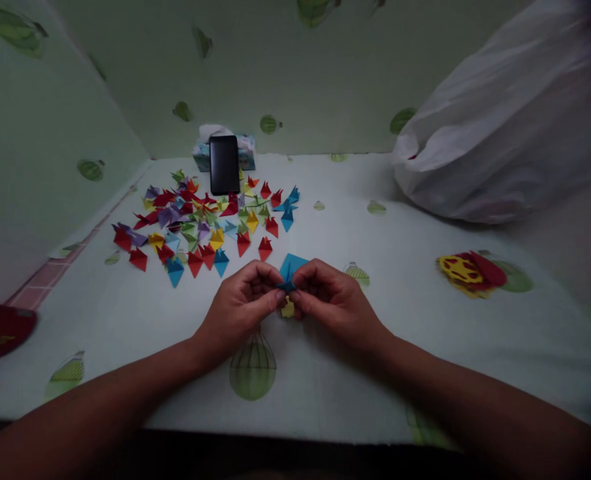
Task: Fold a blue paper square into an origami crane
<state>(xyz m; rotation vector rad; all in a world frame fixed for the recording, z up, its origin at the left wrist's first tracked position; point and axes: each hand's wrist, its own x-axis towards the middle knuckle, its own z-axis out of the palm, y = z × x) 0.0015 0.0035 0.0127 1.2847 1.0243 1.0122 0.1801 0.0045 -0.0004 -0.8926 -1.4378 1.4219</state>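
The left hand (pixel 243 303) and right hand (pixel 330 297) pinch a small folded blue paper piece (pixel 289 270) between their fingertips, both grips narrow on its lower tip, just above the white balloon-patterned counter (pixel 400 320)

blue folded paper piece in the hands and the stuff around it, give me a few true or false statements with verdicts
1. Both the left hand and the right hand pinch the blue folded paper piece. True.
2. The black phone lies flat among the papers. False: it stands propped against a tissue box.
3. The pile of small coloured folded paper pieces lies left of the hands. True.
4. The white plastic bag sits at the left. False: it is at the right.
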